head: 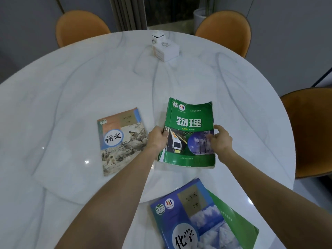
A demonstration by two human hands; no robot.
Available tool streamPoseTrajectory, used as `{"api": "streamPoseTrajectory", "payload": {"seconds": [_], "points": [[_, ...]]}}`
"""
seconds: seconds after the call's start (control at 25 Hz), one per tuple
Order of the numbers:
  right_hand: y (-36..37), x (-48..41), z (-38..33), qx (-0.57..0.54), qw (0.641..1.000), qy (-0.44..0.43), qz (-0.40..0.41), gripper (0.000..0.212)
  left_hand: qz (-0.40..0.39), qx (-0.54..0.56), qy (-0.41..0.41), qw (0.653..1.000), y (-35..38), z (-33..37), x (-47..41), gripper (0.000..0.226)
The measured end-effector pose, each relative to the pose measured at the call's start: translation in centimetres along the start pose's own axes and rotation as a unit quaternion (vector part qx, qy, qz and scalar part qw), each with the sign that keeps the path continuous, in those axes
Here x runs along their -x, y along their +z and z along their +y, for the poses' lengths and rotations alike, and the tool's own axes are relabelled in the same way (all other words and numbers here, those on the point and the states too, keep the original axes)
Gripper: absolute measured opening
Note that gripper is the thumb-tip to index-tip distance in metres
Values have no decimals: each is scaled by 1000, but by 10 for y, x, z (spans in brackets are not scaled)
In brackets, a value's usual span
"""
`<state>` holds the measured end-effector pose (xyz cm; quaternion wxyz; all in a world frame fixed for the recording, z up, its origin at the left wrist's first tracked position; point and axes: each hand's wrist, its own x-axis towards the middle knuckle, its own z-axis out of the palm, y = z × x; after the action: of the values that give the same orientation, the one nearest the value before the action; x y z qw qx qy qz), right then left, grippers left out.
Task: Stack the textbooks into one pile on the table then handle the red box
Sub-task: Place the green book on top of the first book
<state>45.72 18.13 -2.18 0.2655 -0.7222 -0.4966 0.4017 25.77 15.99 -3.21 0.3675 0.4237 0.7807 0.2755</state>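
A green physics textbook (pixel 190 121) is in the middle of the white marble table (pixel 89 83), its near-left corner lifted a little. My left hand (pixel 157 139) grips its left edge and my right hand (pixel 220 140) grips its right edge. A Chinese-language textbook (pixel 122 141) with a painted cover lies flat to the left. Near the front edge a blue chemistry textbook (pixel 190 214) lies on top of another green book (pixel 239 225). No red box is in view.
Two small white boxes (pixel 165 46) stand at the far side of the round table. Orange chairs ring it: one at the back left (pixel 80 27), one at the back right (pixel 224 31), one at the right (pixel 309 130).
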Motion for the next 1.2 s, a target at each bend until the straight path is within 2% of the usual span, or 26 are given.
{"api": "streamPoseTrajectory", "payload": {"seconds": [0.32, 0.6, 0.88, 1.04, 1.2], "points": [[60, 3, -76, -21, 993, -87, -73, 41, 90, 95, -9, 991, -91, -24, -2, 20], [126, 7, -109, 13, 982, -135, -131, 38, 162, 112, -58, 979, -137, -70, -6, 21], [178, 9, -105, 42, 973, -143, -179, 40, 188, 125, -125, 966, -147, -122, -9, 27], [199, 9, -94, 61, 970, -147, -184, 38, 203, 111, -135, 963, -146, -141, -10, 26], [210, 6, -80, 113, 969, -146, -166, 28, 201, 51, -125, 970, -142, -153, -13, 26]]}}
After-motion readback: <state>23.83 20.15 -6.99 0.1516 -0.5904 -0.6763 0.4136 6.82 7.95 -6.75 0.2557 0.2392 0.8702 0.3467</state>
